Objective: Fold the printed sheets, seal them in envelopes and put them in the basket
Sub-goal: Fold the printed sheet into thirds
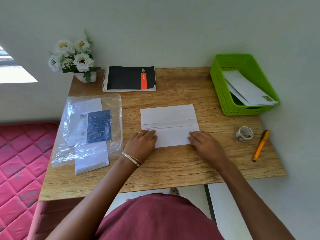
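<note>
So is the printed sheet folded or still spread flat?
Partly folded: the printed sheet's near flap lies over it, both the left hand and right hand pressing its corners; a line of print shows above.

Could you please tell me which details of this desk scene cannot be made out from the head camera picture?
- Printed text on the white folded sheet, head view: too small and blurred to read.
- Contents of the white envelopes in the green plastic basket: hidden by the paper and the basket wall.
- Label on the clear plastic envelope packet: blurred by glare.
- Fingertips of the left hand and right hand: partly tucked out of sight.
</note>
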Motion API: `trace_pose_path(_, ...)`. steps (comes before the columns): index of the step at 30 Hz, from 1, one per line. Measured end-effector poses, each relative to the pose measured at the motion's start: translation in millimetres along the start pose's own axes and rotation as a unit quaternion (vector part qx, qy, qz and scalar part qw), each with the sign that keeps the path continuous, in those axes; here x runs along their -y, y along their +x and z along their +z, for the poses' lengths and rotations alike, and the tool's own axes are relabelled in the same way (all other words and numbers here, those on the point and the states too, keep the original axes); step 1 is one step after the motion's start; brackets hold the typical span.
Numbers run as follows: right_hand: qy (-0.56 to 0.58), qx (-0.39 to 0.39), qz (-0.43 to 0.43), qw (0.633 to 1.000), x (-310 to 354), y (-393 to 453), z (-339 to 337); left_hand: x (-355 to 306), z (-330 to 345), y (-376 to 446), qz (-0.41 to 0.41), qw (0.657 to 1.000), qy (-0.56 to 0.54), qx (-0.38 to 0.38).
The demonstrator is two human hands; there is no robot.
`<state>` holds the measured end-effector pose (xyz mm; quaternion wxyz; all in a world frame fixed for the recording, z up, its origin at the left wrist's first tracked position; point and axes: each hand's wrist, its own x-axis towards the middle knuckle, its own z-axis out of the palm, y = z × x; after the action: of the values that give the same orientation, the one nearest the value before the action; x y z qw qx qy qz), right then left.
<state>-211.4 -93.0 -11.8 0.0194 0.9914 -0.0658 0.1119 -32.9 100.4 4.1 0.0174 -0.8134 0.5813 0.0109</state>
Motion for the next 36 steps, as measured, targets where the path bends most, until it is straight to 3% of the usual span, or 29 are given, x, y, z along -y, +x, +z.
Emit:
trace_pose_path(8,-0.079,-0.004,-0.116,0.99,-3,-4,-8,2,11,-6,0.048,0.999,0.004,-0.005)
trace_pose_path(14,-0.079,-0.035,-0.145,0.986,-4,-2,-10,1,9,-4,0.04,0.999,-0.006,-0.007)
trace_pose_path(23,-0.065,-0.11,-0.129,0.983,-10,15,-14,10,7,2,0.076,0.986,-0.005,-0.146)
trace_pose_path(25,-0.014,-0.121,-0.095,0.988,-10,17,-18,11,5,2,0.075,0.98,-0.018,-0.181)
trace_pose_path(27,0.116,-0.131,-0.007,0.985,-9,18,-24,10,-1,3,0.049,0.975,-0.066,-0.208)
trace_pose_path(30,0.267,-0.136,0.133,0.945,-10,20,-28,9,-14,6,-0.017,0.952,-0.208,-0.224)
trace_pose_path(32,0.337,-0.148,0.206,0.907,-11,21,-25,11,-18,10,-0.072,0.925,-0.292,-0.231)
trace_pose_path(36,0.469,-0.157,0.354,0.794,-14,35,-17,16,-15,19,-0.212,0.864,-0.407,-0.21)
